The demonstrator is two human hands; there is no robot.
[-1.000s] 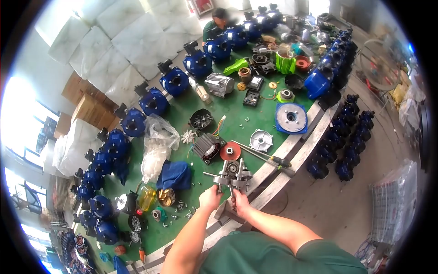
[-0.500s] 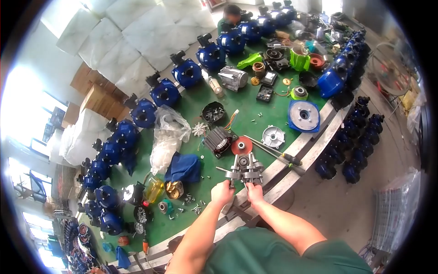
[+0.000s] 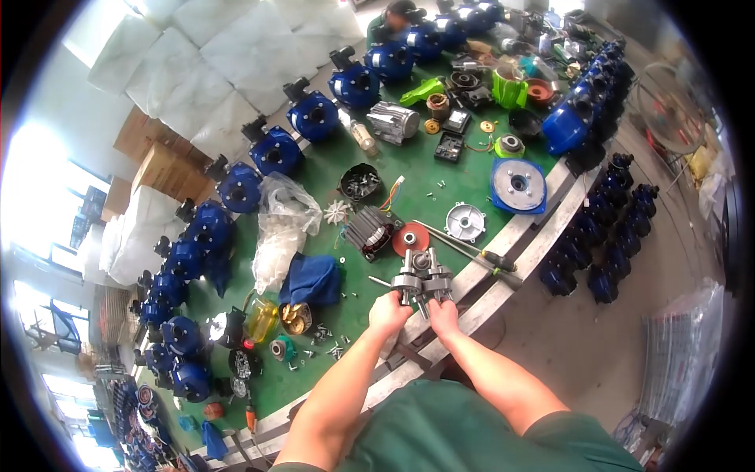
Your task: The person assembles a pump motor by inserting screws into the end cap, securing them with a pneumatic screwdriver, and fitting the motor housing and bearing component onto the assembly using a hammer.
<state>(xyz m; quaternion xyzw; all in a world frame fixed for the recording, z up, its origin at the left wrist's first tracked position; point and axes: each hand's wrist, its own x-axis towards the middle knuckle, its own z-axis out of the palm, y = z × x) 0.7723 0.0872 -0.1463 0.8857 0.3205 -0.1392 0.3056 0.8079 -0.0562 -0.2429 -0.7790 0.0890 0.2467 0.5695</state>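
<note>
At the near edge of the green bench, my left hand [image 3: 390,312] is closed round the left lower part of a grey metal puller-like tool [image 3: 422,281]. My right hand [image 3: 443,315] is closed on the tool's right lower part. Its upright arms stand around a small round bearing-like piece at the top. Just beyond the tool lies a red disc [image 3: 411,237] with a metal centre. A finned dark motor housing [image 3: 368,233] is beside the disc. My fingertips are partly hidden by the tool.
Long-handled tools [image 3: 480,256] lie right of the disc, near a silver end cover [image 3: 465,223] and a blue flanged part [image 3: 518,186]. A blue cloth [image 3: 311,279] and loose screws lie left. Blue motors [image 3: 313,116] line the bench's far side. A person [image 3: 378,28] is behind them.
The view has shifted, so the bench items sit further right than a second ago. Both hands keep their hold on the metal tool, which is tilted slightly differently.
</note>
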